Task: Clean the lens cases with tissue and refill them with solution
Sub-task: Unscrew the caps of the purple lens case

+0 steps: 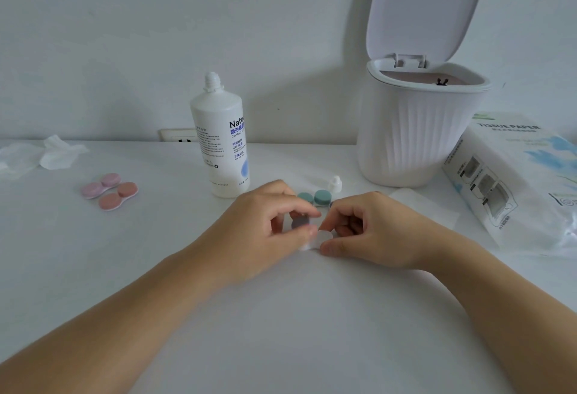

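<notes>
- We are seeing a white tabletop (281, 331) carrying everything.
- A white ribbed bin (418, 131) is standing at the back right, its lid tipped up.
- A tissue paper pack (518, 181) is lying beside the bin.
- The solution bottle (220, 140) is standing uncapped behind our hands; its small cap (335, 183) is sitting near the teal caps (315, 197).
- Crumpled tissue (53, 153) is lying far left, with pink lens cases (110, 191) near it.
- Our left hand (268, 221) is pinching a white lens case (315, 240) at the tabletop's middle, fingers curled round a grey cap (299, 223).
- Our right hand (374, 231) is pinching the same case's other end.
</notes>
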A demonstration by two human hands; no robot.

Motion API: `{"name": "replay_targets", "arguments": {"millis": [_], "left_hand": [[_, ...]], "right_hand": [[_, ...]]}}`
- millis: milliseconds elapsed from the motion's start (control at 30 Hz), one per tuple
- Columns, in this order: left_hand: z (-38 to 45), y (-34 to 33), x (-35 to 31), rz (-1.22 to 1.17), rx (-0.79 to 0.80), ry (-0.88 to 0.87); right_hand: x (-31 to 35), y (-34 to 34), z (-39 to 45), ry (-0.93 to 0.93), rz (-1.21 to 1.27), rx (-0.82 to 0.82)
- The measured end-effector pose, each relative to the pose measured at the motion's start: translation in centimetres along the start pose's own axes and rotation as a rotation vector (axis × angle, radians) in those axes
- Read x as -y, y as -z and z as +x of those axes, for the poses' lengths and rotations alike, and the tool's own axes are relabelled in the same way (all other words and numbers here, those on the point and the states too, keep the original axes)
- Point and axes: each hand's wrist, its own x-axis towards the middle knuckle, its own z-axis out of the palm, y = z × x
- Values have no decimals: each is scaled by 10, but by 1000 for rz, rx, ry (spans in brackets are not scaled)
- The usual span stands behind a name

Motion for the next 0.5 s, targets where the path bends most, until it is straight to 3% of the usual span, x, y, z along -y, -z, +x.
{"name": "replay_targets", "arguments": {"millis": [200,500], "left_hand": [[5,9,4,-64,-167,50],[8,8,20,53,-162,272]], "right_hand": [[2,1,-1,-9,4,17],[3,2,-2,-26,4,17]]}}
